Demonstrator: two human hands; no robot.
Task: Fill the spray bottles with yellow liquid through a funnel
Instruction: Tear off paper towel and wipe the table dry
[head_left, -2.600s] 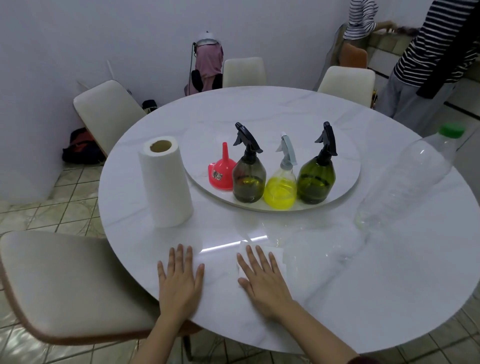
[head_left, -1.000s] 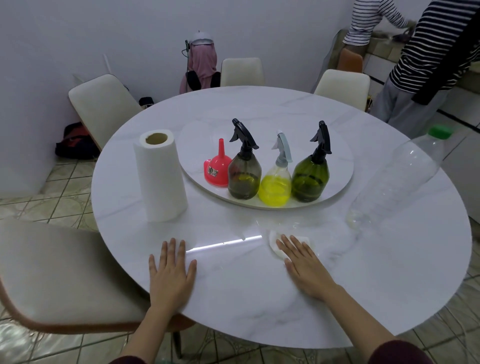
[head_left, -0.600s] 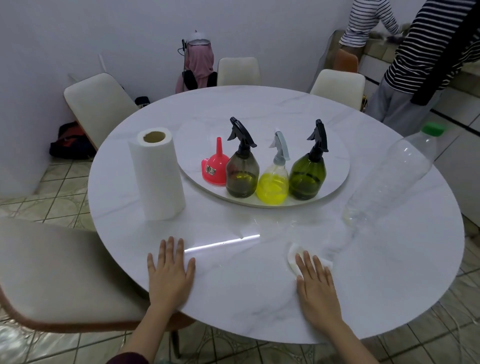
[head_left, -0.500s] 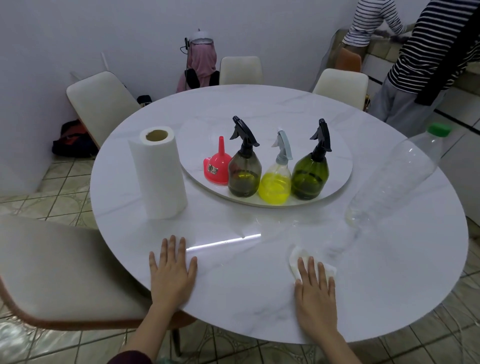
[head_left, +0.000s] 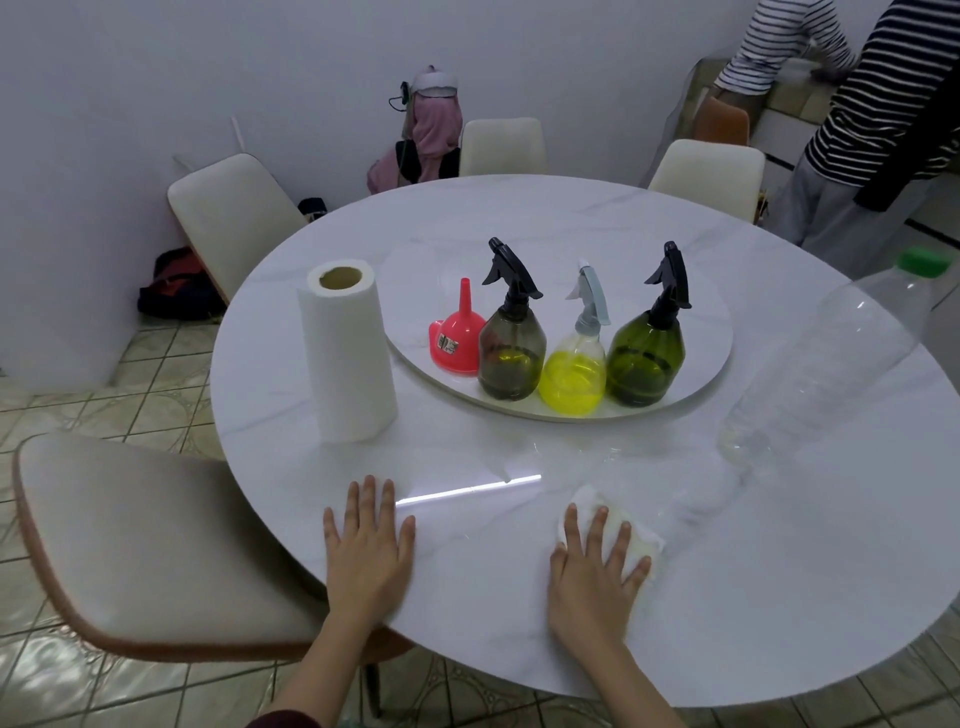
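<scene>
a: round marble desk, turntable tray in the middle. why is the right hand flat?

b: fingers spread, pressing a paper towel down, likely wiping a spill. left hand lies flat on the desk too, holding nothing.

a: and the spray bottles?

b: three upright on the tray, nozzles facing left; red funnel just left of them, spout up.

Red funnel, yellow-filled clear bottle, white marbled table.
</scene>
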